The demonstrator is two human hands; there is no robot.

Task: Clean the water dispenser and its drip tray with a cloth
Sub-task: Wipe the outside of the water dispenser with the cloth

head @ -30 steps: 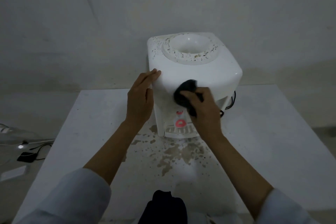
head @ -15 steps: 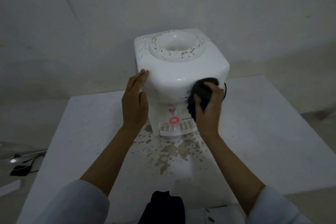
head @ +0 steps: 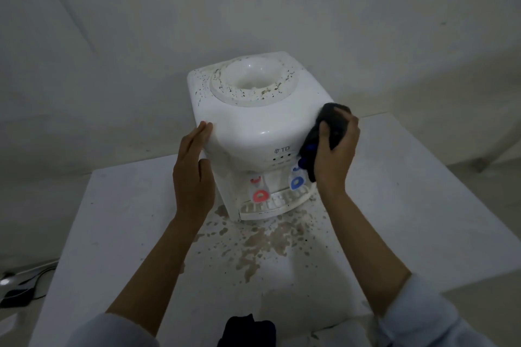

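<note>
- A white water dispenser (head: 253,132) stands upright toward the far side of a white counter (head: 408,205), close to a pale wall (head: 141,22).
- The left hand (head: 191,175) lies flat against the dispenser's left side, fingers straight and together, its grip wide and holding nothing.
- The right hand (head: 335,155) has its grip closed around a dark cloth (head: 327,132), pressing it against the dispenser's right front corner, just above the blue tap (head: 296,182).
- A red tap (head: 260,196) sits to the left of the blue one, and both hang over the white drip tray (head: 275,204) at the base of the dispenser.
- Dark specks dot the round well on the dispenser's top and its left rear corner.
- Brown splashes (head: 262,242) stain the counter in front of the drip tray.
- A dark folded item (head: 248,331) lies at the near edge of the counter, between the person's light sleeves.
- Cables (head: 19,287) lie on the floor at the lower left.
</note>
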